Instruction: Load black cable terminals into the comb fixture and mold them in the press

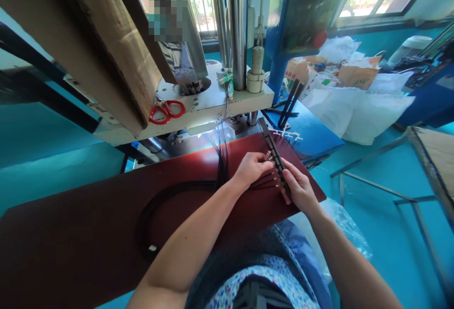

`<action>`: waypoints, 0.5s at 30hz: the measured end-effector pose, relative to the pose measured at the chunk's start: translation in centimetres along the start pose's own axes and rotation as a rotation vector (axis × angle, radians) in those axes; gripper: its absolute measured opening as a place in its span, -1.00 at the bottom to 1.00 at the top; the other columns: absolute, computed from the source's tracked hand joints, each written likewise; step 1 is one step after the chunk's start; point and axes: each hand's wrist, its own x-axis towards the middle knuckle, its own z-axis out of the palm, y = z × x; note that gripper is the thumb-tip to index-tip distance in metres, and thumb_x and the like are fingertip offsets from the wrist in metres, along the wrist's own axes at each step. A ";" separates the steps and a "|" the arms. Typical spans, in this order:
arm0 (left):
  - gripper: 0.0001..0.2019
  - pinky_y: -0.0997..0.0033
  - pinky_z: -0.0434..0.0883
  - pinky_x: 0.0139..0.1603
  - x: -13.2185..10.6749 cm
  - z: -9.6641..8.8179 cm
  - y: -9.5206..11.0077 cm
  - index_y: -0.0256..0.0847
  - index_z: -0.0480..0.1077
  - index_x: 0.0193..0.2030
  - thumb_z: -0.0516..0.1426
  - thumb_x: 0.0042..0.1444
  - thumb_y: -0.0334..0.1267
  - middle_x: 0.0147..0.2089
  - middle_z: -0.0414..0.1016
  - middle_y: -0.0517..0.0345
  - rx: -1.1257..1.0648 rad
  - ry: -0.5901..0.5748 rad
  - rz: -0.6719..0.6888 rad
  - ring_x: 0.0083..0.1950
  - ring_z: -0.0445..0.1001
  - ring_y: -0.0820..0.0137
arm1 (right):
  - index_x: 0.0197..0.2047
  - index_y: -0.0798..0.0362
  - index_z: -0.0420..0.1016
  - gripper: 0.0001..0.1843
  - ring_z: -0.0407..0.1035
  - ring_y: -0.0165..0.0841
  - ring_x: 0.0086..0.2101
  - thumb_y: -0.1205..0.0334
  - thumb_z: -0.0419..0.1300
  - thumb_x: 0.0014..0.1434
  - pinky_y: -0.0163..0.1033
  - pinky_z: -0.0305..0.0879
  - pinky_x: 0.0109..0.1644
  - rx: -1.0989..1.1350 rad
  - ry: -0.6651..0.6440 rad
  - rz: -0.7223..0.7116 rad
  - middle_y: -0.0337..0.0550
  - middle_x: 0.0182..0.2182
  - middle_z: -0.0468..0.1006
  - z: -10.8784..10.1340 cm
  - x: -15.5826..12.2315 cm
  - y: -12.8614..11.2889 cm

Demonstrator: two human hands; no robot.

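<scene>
A long dark bar with notches [271, 144] is tilted over the right end of the reddish-brown table. My right hand [297, 185] is wrapped round its near end. With thumb and fingers pinched together, my left hand [253, 169] holds a small cable end [267, 156] against the bar's left side. Several more cable ends sit along that same side, their thin black leads running left under my left hand. A bundle of black cables [170, 188] curves over the table, with loose tips pointing toward the machine.
A press-like machine with a pale plate [209, 110] and steel columns stands behind the table [95, 205]. Red-handled scissors [167, 112] lie on the plate. Black strips stand on a blue surface [312, 132] at right. White sacks [369, 110] and a metal-framed stand [376, 191] are farther right.
</scene>
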 end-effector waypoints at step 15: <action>-0.79 0.49 0.20 -0.37 0.2 -1.5 0.1 -0.25 0.36 -0.46 0.05 0.09 -0.18 -0.51 0.37 0.21 0.336 0.216 0.223 -0.44 0.32 0.48 | 0.23 0.08 0.17 -0.42 0.12 -0.54 -0.78 0.02 0.10 0.21 -0.48 0.03 -0.81 0.112 0.051 0.002 -0.34 -0.66 0.36 0.1 -0.1 0.3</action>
